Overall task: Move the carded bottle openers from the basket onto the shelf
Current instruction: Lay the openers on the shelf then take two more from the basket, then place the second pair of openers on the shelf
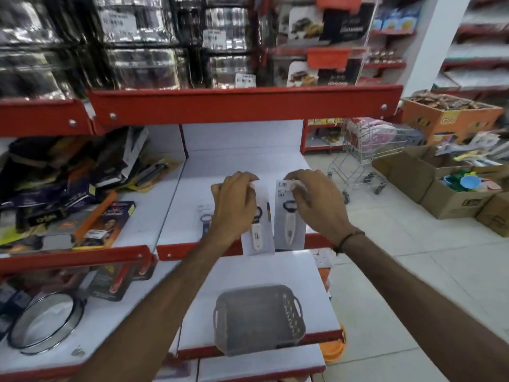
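My left hand (234, 199) grips the top of a carded bottle opener (257, 232) with a white handle, held over the front of the white shelf (237, 164). My right hand (314, 199) holds the top of a second carded bottle opener (289, 224) just to the right of the first. Both cards hang past the shelf's red front lip. A third carded opener (205, 219) lies flat on the shelf, partly hidden by my left wrist. The grey plastic basket (259, 318) stands on the lower shelf below my hands; nothing shows inside it.
Mixed packaged kitchen items (68, 188) crowd the shelf section to the left. A round glass lid (45, 323) lies lower left. A wire shopping trolley (366, 158) and open cardboard boxes (454, 194) stand on the tiled floor to the right.
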`<state>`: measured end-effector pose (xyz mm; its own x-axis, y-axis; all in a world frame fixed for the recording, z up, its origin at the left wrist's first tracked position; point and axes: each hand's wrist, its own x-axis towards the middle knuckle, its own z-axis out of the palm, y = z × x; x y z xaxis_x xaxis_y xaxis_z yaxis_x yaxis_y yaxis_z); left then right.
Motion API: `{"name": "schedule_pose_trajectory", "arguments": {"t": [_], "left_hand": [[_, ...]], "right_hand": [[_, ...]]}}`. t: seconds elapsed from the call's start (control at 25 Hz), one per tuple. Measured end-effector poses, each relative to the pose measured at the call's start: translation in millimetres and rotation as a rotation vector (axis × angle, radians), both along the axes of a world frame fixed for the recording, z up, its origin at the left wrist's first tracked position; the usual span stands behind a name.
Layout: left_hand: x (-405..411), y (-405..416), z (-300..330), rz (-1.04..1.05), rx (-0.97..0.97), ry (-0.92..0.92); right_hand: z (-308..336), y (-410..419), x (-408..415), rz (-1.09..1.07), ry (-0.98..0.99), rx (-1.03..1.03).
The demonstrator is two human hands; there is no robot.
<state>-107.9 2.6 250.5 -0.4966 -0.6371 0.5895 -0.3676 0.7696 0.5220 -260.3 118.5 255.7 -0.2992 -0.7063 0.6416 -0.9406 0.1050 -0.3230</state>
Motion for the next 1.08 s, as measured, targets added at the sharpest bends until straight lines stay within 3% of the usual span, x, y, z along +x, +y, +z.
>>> {"name": "schedule_pose_trajectory", "arguments": {"t": [0.2, 0.52, 0.72, 0.92, 1.08], "left_hand": [[-70, -50, 16, 0.030, 0.111, -0.032], [-102, -75, -39, 0.007, 0.286, -0.337], [-60, -98, -37, -0.038, 0.227, -0.665], [30, -130, -15, -0.131, 0.495, -0.900], [66, -131, -24, -0.165, 0.482, -1.080]], "right_hand": [[29, -31, -50, -0.073, -0.094, 0.132], [-19, -80, -103, -0.025, -0.451, 0.484], [-29, -85, -105, -0.091, -0.013, 0.673], [-30, -102, -56, 0.216, -0.231, 0.789], [-36, -119, -13, 0.296, -0.085, 0.998]]}}
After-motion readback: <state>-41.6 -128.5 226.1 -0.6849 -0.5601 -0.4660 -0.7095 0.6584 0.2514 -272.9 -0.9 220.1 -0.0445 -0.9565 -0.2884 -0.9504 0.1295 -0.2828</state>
